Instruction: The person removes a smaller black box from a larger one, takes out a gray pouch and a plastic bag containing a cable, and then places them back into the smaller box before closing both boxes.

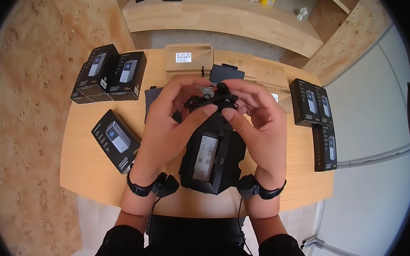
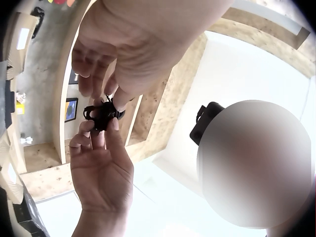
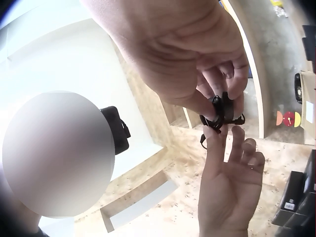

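Both hands hold a coiled black cable (image 1: 219, 100) up above the table, pinched between thumbs and fingers. The left hand (image 1: 166, 121) grips its left side and the right hand (image 1: 262, 124) its right side. In the left wrist view the dark bundle (image 2: 103, 114) sits between the fingertips of both hands; the right wrist view shows the cable loops (image 3: 217, 116) the same way. Below the hands stands an opened black box (image 1: 231, 162) with a white printed label (image 1: 206, 159) inside.
Black printed boxes stand at the back left (image 1: 128, 78) and right (image 1: 306, 103); another black box (image 1: 116, 140) lies by the left forearm. Cardboard boxes (image 1: 190, 57) line the table's back, beside a dark grey item (image 1: 227, 73). A wooden shelf (image 1: 216, 18) is behind.
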